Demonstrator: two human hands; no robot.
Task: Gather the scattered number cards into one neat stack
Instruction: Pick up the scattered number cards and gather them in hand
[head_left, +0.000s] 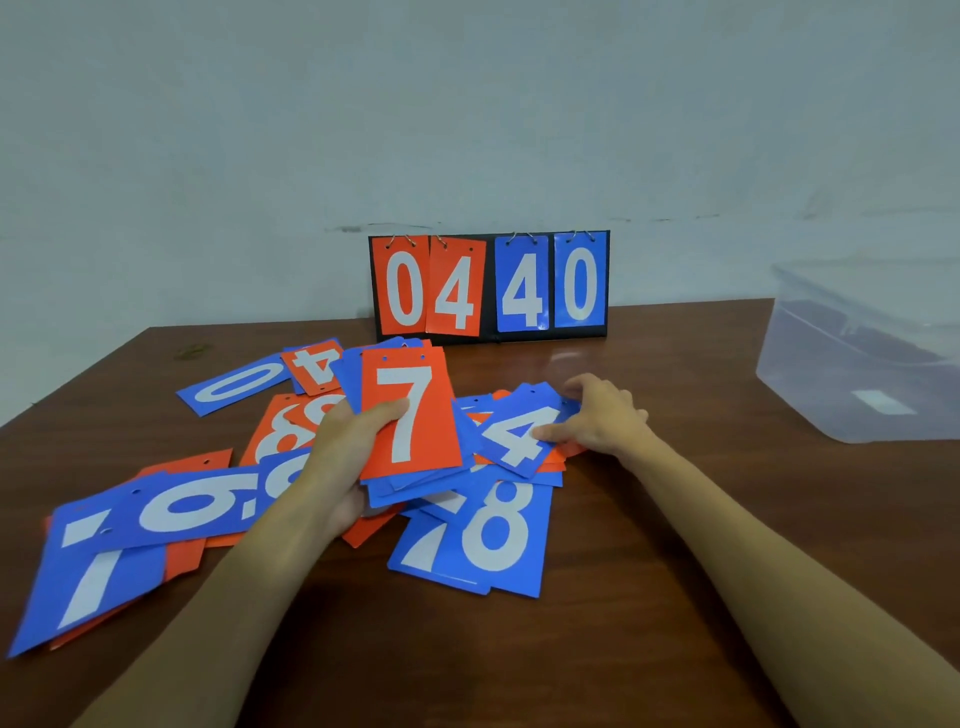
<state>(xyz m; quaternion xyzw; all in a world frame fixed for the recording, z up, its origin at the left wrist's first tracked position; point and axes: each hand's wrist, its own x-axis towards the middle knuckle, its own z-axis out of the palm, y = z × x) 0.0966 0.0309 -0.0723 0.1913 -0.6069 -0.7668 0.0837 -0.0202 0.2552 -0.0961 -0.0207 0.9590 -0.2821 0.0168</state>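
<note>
Bare forearms (727, 561) cross the brown table (571, 665), left hand (337, 452) gripping a card stack (415, 415) topped by an orange 7, right hand (602, 415) pinching a blue 4 card (519, 434) among scattered number cards (483, 540), before a flip scoreboard (488, 286), clear bin (857, 358) and pale wall (467, 104).

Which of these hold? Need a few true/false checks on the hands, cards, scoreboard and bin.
The left hand holds a stack topped by an orange 7 card. True.
The right hand hovers clear of every card. False: it pinches the blue 4 card.
The scoreboard reads 0 4 4 0. True.
The clear bin stands left of the cards. False: it stands at the right of the table.
All loose cards are blue. False: an orange 8 card lies among them.
</note>
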